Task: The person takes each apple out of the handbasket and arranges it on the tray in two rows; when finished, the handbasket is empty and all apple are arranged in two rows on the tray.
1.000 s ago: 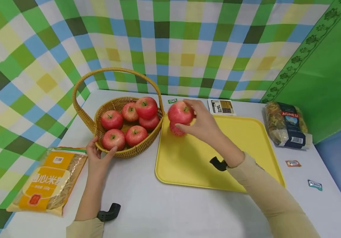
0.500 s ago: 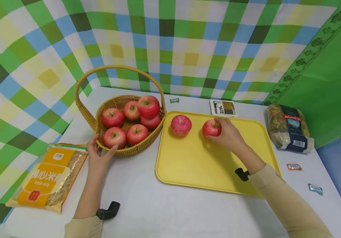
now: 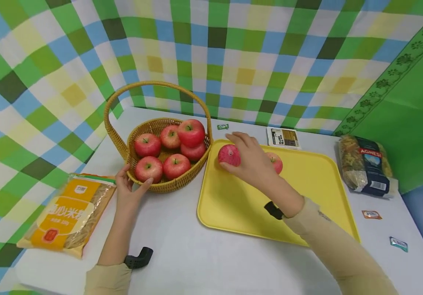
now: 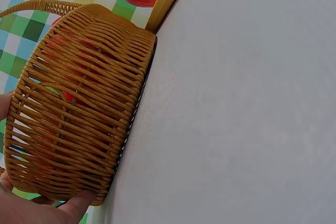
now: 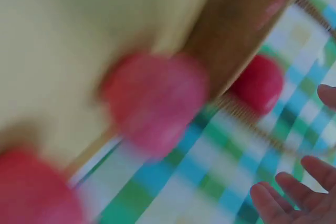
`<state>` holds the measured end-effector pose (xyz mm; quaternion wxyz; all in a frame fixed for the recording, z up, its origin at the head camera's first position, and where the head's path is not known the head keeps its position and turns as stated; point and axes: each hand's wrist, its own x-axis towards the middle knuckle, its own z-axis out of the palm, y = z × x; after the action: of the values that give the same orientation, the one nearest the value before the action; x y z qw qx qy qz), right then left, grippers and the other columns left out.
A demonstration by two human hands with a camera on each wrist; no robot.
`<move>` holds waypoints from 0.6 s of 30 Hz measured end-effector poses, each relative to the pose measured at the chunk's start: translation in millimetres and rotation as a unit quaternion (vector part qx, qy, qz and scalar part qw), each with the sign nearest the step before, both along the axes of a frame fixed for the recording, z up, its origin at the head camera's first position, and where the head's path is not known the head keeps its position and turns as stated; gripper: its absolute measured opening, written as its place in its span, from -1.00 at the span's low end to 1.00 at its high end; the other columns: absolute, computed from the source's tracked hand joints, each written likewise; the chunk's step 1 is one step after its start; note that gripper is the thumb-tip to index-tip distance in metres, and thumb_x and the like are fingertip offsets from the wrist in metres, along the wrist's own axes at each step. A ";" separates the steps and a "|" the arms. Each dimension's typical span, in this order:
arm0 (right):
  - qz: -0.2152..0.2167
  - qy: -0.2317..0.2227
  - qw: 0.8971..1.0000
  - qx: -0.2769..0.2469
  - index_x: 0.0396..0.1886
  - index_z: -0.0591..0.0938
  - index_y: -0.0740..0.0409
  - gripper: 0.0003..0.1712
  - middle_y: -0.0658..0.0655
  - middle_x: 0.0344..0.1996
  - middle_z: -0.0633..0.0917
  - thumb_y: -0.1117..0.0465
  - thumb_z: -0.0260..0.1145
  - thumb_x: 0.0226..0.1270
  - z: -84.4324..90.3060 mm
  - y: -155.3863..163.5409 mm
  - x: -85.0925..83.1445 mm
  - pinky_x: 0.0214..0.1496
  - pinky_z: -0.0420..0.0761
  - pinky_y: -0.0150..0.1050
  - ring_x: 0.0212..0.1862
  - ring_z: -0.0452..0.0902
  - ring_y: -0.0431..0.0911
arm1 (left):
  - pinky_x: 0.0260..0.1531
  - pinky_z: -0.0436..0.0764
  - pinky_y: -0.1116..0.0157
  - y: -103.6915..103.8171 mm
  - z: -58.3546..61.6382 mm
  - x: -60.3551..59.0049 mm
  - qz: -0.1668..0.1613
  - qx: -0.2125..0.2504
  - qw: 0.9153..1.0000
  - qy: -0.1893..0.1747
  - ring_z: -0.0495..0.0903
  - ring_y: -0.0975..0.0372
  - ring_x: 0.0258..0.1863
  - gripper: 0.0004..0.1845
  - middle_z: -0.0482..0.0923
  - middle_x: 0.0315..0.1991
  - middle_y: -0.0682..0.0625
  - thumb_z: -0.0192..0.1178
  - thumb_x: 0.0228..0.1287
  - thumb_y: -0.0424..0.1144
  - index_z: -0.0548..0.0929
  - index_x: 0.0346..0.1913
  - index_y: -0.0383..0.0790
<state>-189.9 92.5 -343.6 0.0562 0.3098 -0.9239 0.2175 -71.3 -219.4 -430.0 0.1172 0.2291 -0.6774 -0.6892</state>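
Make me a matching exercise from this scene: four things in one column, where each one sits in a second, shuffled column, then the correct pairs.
Things:
1. wicker basket
2. yellow tray
3. orange noodle bag
4. dark pasta bag

Places:
A. at the far right of the table, beside the green cloth
B. at the near left corner of the table
C. under the right hand, carrying two apples
D. against the left hand, filled with apples

Pairs: 1-D, 2-C, 3-B, 4-A
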 end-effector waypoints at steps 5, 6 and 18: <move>0.016 -0.012 1.000 0.002 0.44 0.24 0.09 -0.06 0.18 0.38 0.25 -0.13 0.42 0.15 0.3 -67.4 -1.7 0.09 0.55 0.04 0.29 0.24 0.15 | 0.38 0.15 0.21 3.2 -1.6 0.9 -0.007 -0.005 1.000 -0.002 -0.05 0.20 0.46 -0.08 -0.09 0.51 0.06 0.37 0.19 -0.24 -0.02 0.46 -0.01; 0.011 -0.011 1.000 0.006 0.44 0.22 0.09 -0.05 0.18 0.39 0.23 -0.15 0.40 0.16 -2.2 -76.3 -3.2 0.06 0.57 0.05 0.29 0.23 0.16 | 0.38 0.15 0.22 4.6 -2.1 1.2 -0.010 -0.007 1.000 -0.001 -0.06 0.20 0.46 -0.08 -0.09 0.51 0.06 0.37 0.19 -0.23 -0.02 0.46 -0.01; -0.068 0.036 0.995 0.068 0.47 0.07 0.29 0.03 0.37 0.38 0.21 -0.18 0.31 0.25 -18.2 -136.5 -29.2 0.21 0.49 -0.07 0.29 0.27 0.24 | 0.39 0.11 0.19 0.8 -0.2 3.6 -0.011 -0.028 1.000 0.004 -0.07 0.15 0.47 -0.09 -0.10 0.51 0.01 0.38 0.19 -0.18 -0.01 0.45 -0.01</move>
<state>-219.2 -44.0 -361.8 0.0829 0.2572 -0.9527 0.1391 -67.7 -218.6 -430.2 0.1183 0.2155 -0.6985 -0.6720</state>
